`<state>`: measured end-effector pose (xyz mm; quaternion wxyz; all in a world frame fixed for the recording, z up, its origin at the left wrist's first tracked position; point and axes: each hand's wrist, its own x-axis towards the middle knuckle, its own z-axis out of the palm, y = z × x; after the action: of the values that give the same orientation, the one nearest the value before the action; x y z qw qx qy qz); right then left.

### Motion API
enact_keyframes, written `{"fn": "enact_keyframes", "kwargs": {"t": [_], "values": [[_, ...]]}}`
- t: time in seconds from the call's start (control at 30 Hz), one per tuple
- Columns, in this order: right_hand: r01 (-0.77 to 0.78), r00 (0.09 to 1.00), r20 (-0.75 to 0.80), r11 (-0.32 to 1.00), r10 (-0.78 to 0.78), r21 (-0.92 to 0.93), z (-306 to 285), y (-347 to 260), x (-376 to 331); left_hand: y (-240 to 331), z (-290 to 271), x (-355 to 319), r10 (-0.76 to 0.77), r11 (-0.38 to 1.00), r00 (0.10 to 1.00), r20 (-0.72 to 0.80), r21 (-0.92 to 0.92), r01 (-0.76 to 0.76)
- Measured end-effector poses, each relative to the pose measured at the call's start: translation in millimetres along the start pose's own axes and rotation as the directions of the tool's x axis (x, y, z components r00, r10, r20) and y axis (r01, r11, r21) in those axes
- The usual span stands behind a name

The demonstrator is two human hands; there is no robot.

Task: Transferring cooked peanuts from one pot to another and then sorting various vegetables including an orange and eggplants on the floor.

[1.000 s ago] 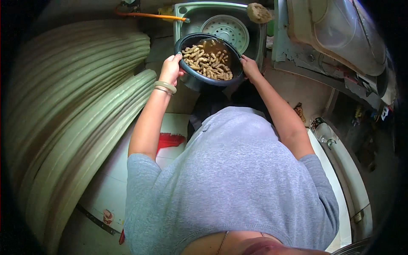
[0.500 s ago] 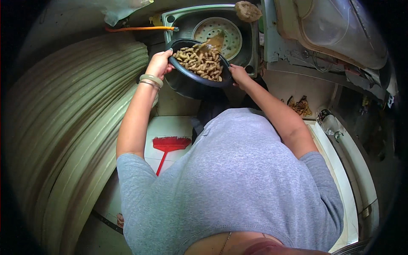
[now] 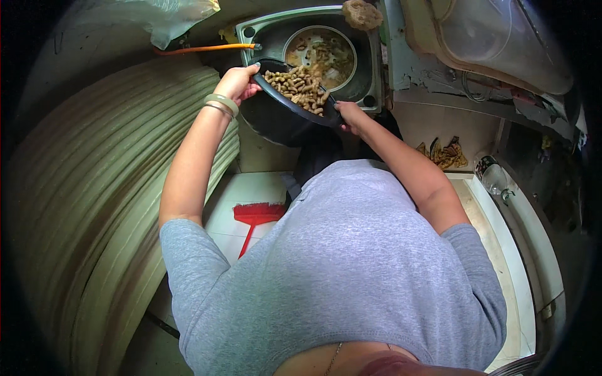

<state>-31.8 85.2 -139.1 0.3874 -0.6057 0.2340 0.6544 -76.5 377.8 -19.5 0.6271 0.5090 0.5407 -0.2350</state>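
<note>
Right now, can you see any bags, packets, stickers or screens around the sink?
Crumpled clear plastic bag: top left, beyond the square metal sink, see-through and whitish.
No labels, signs or screens show.
Both hands, left hand and right hand, grip a tilted black bowl of brown pieces.

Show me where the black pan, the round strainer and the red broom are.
black pan (image 3: 276, 119), head view, on its dark outer wall.
round strainer (image 3: 288, 47), head view, on its left rim.
red broom (image 3: 258, 213), head view, on its bristle head.

Pan (image 3: 283, 119) tilted over sink (image 3: 251, 31); broom (image 3: 256, 216) on floor below
</note>
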Motion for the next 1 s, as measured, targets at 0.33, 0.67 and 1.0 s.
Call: {"fn": "enact_keyframes", "kwargs": {"t": [0.33, 0.67, 1.0], "values": [[-0.113, 0.989, 0.101, 0.992, 0.108, 0.050, -10, 6, 22, 23, 20, 24, 0.019, 0.996, 0.993, 0.116, -0.092, -0.008], [-0.120, 0.989, 0.095, 0.989, 0.112, 0.088, -24, 1, 35, 43, 51, 33, 0.062, 0.998, 0.995, 0.078, -0.014, -0.061], [-0.140, 0.974, 0.195, 0.983, 0.116, 0.116, -41, -7, 58, 63, 63, 56, 0.031, 0.999, 0.995, 0.096, 0.034, -0.035]]}}
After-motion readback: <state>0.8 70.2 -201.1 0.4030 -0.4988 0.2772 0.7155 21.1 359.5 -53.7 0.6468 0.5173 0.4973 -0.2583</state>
